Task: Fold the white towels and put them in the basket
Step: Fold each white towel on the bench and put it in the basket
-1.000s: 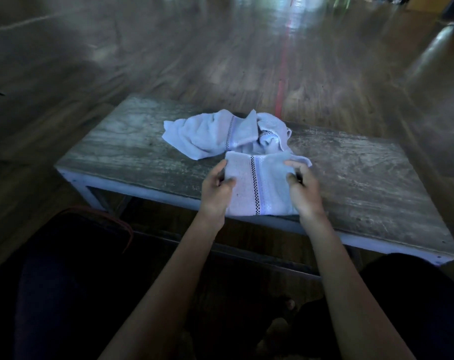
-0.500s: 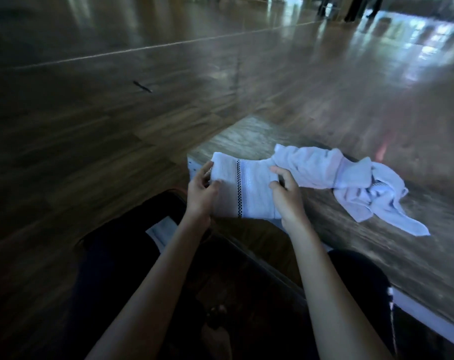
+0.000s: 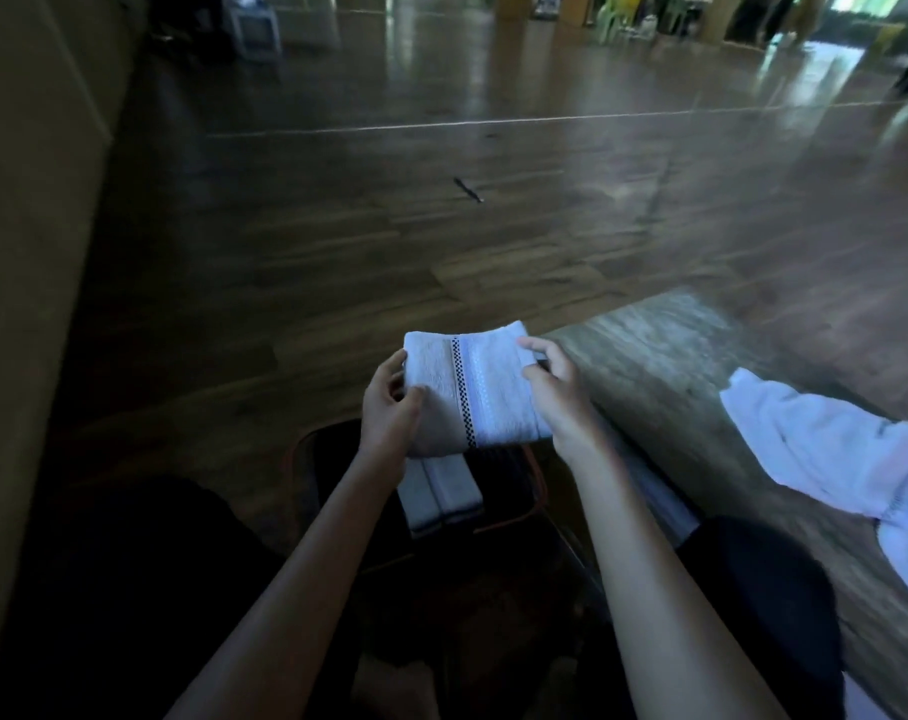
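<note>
Your folded towel (image 3: 431, 376) is white, faintly blue in this light. It is crossed by a narrow black-and-white checkered stripe, with a pale dotted band on the stripe's 3 o'clock side. At 6 o'clock from it, the stacked towels (image 3: 441, 498) are white with a dark end stripe, inside a black basket (image 3: 504, 485) rimmed in orange. The loose towels (image 3: 826, 449) at 3 o'clock are plain white with a bluish cast. The bench (image 3: 665, 356) is weathered grey-brown with a pale edge. The floor (image 3: 337, 252) is dark brown plank wood, with one thin pale line at 12 o'clock. Your trousers (image 3: 104, 589) are black.
</note>
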`<state>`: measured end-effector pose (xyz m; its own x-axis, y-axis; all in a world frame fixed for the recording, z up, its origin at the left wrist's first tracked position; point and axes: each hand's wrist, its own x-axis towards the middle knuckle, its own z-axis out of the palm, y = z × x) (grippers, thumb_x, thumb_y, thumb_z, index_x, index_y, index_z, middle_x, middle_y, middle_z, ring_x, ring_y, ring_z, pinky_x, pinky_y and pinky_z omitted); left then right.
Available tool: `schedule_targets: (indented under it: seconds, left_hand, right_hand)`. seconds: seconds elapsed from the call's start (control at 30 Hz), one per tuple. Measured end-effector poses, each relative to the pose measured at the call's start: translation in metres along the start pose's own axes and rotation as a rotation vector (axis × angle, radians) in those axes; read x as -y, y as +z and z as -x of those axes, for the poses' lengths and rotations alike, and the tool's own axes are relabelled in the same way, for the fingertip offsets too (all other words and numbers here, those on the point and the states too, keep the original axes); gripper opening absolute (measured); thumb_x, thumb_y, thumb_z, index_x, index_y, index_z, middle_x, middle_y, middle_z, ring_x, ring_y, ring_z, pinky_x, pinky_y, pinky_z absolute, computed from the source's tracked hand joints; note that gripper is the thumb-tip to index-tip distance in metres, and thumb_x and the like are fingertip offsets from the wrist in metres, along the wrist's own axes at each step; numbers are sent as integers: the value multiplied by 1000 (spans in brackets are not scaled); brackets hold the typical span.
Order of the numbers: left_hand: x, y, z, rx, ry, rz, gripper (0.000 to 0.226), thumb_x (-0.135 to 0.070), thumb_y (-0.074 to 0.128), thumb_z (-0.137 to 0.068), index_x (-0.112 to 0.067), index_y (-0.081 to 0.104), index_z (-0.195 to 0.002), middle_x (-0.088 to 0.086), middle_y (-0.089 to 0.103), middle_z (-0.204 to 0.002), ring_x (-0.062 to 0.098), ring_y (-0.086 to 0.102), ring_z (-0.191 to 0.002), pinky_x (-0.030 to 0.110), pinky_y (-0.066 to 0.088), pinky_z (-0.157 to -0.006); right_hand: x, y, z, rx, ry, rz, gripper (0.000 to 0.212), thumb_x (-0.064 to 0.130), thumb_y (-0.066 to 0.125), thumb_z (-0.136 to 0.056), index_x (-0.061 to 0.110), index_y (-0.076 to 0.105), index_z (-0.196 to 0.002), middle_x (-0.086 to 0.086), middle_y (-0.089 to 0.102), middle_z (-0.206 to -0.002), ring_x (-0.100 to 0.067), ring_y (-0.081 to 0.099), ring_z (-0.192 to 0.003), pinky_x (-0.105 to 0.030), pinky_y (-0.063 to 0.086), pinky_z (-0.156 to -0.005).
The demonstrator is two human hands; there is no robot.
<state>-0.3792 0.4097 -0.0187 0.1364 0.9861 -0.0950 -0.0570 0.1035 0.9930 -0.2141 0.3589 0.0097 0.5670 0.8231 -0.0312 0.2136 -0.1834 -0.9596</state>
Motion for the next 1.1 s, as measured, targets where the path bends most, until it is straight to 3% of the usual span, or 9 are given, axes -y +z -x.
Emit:
schedule_targets:
  seconds: [0.1, 0.27, 0.43, 0.6, 0.7, 0.77, 0.83, 0.97, 1.1]
  left_hand:
    - [33, -13, -21, -52, -36, -47, 49, -2, 54, -88, -15, 47, -134, 6, 57, -126, 19, 56, -111, 36, 48, -96]
    - [112, -16, -62, -119, -149, -114, 49, 2, 53, -87, -11, 46, -134, 9, 55, -129, 20, 54, -115, 37, 44, -100]
    - [203, -10, -104, -184, -316, -169, 52, -3, 48, -89, -17, 41, -138, 3, 51, -133, 18, 50, -118, 40, 44, -101]
    - [287, -4, -129, -237, -378, -178, 50, 0, 49, -88, -14, 44, -136, 6, 52, -132, 17, 51, -118, 30, 42, -96]
    - [323, -5, -132, -206, -405, -161, 50, 2, 49, -90, -10, 42, -137, 8, 52, -132, 17, 50, -118, 26, 40, -95]
    - [339, -7, -132, -192, -407, -159, 50, 2, 50, -90, -9, 41, -138, 9, 51, -133, 20, 49, -121, 25, 39, -95]
    - [348, -9, -132, -173, -410, -149, 49, 0, 51, -92, -10, 40, -138, 7, 51, -133, 16, 49, -119, 22, 39, -92]
    - [359, -13, -132, -113, -328, -265, 52, -13, 56, -92, -6, 39, -140, 13, 48, -136, 21, 47, -124, 26, 38, -100]
    - [354, -17, -130, -128, -126, -631, 56, -24, 52, -90, -6, 37, -141, 19, 41, -138, 29, 43, -126, 25, 32, -101]
  right_hand:
    - [-28, 28, -28, 106, 56, 53, 36, 8, 45, -85, 40, 60, -93, 12, 58, -117, 2, 51, -97, -23, 38, -83]
    - [-99, 69, -77, 211, 184, 113, 39, 0, 47, -83, 34, 62, -97, 8, 57, -120, -7, 48, -121, -26, 38, -98]
    - [-175, 111, -116, 263, 333, 169, 39, 2, 42, -91, 29, 60, -113, 6, 57, -111, -23, 56, -108, -30, 47, -75]
    - [-249, 139, -138, 291, 463, 195, 38, 2, 39, -95, 21, 56, -123, -7, 56, -122, -38, 49, -115, -44, 49, -83]
    - [-288, 147, -144, 302, 505, 186, 38, 0, 39, -94, 22, 56, -120, -3, 56, -116, -39, 55, -105, -31, 45, -69]
    - [-306, 151, -145, 278, 502, 182, 38, -2, 39, -92, 25, 57, -113, -4, 56, -122, -25, 59, -87, -26, 43, -63]
    - [-318, 152, -146, 263, 484, 199, 38, -1, 40, -92, 29, 56, -109, -5, 54, -131, -11, 56, -88, -24, 44, -68]
    - [-330, 153, -144, 272, 392, 323, 35, 2, 42, -95, 22, 55, -120, -6, 52, -133, -20, 52, -113, -25, 37, -87]
    - [-327, 160, -133, 280, 23, 775, 42, 9, 46, -92, 12, 46, -134, -14, 40, -140, -32, 43, -124, -37, 38, -97]
